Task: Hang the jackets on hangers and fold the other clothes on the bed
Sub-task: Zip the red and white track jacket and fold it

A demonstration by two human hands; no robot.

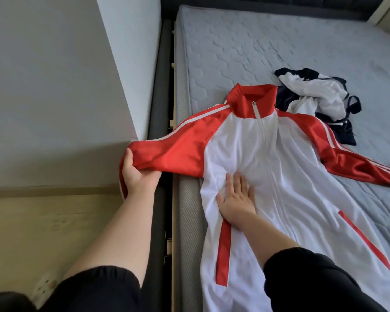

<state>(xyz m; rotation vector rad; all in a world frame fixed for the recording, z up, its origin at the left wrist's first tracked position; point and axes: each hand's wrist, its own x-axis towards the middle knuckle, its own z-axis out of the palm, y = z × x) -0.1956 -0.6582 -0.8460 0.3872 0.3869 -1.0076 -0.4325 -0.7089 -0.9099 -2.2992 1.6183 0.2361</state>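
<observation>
Your left hand clamps the sleeve of the red-and-white zipped track jacket, your right hand presses flat; it lies mid-frame on the grey quilted bed, unhung. The navy-and-white crumpled clothes at upper right wait unfolded.

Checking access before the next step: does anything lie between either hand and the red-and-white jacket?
Nothing visible does. The left hand grips the red sleeve of the jacket past the edge of the bed, and the right hand rests flat on its white front. The navy-and-white clothes lie beyond the collar, clear of both hands.
</observation>
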